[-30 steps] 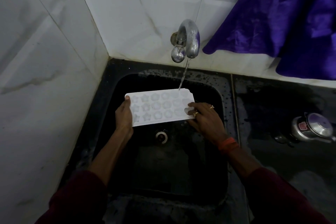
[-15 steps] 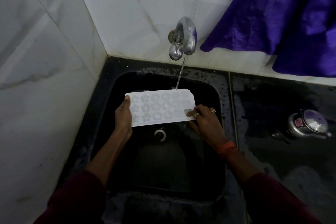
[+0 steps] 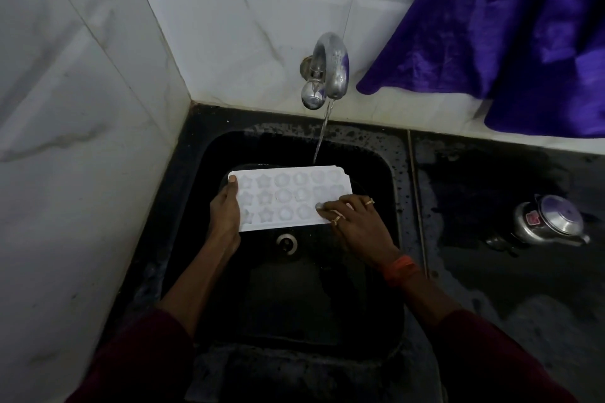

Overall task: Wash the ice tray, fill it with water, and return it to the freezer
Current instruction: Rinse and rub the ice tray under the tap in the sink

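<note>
The white plastic star-moulded ice tray (image 3: pixel 288 196) lies crosswise over the black sink (image 3: pixel 393 180), left hand (image 3: pixel 226 209) gripping its left end, right hand (image 3: pixel 357 222) pinching its near-right corner, the curved steel tap (image 3: pixel 330 69) pouring at its far edge.

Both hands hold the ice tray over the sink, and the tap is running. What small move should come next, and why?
Probably push the ice tray slightly toward the wall. The stream from the tap seems to meet only its far edge, so most cavities get no water. The left hand and right hand grip its ends.
</note>
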`<move>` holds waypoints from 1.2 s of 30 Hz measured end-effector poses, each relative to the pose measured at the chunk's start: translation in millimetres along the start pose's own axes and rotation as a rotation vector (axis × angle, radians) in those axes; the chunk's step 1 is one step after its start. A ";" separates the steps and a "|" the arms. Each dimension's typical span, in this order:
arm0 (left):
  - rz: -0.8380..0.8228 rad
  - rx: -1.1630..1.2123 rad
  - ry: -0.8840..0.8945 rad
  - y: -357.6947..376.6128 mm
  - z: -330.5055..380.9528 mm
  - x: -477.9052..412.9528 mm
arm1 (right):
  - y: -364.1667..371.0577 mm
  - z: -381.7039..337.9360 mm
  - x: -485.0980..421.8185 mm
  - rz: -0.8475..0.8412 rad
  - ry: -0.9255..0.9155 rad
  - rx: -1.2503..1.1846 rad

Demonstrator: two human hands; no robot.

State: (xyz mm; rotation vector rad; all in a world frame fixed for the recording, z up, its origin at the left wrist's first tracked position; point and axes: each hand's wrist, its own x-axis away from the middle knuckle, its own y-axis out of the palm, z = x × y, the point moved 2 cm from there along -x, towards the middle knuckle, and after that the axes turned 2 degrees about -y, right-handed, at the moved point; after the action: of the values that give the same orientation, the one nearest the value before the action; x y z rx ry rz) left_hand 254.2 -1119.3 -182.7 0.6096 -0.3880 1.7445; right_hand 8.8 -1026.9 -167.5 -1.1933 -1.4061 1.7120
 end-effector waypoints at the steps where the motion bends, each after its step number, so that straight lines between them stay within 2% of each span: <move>1: -0.002 0.000 0.000 -0.3 0.7 -0.1 | -1.6 -0.6 -0.5 -0.010 -0.005 0.019; 6: -0.005 -0.009 0.033 -2.7 2.6 -2.5 | -6.4 -7.2 -2.1 -0.080 -0.012 0.085; 12: 0.000 -0.023 0.021 -5.2 -2.9 -1.5 | 0.7 -4.6 -12.5 -0.160 -0.004 0.055; 21: 0.018 -0.037 -0.014 -14.8 -4.2 -3.4 | -19.5 -13.1 -14.6 -0.100 -0.022 0.071; 29: 0.013 -0.030 0.025 -14.1 2.7 -0.3 | -18.0 -10.3 -14.9 -0.132 0.037 0.072; 36: -0.001 0.008 0.024 -11.6 1.5 -0.9 | -15.0 -3.3 -17.6 -0.161 0.146 -0.073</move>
State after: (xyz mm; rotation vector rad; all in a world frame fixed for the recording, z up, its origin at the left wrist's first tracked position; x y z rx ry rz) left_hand 265.8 -1117.9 -182.7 0.5941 -0.3643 1.7519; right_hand 17.6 -1037.3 -148.6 -1.1851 -1.4444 1.4460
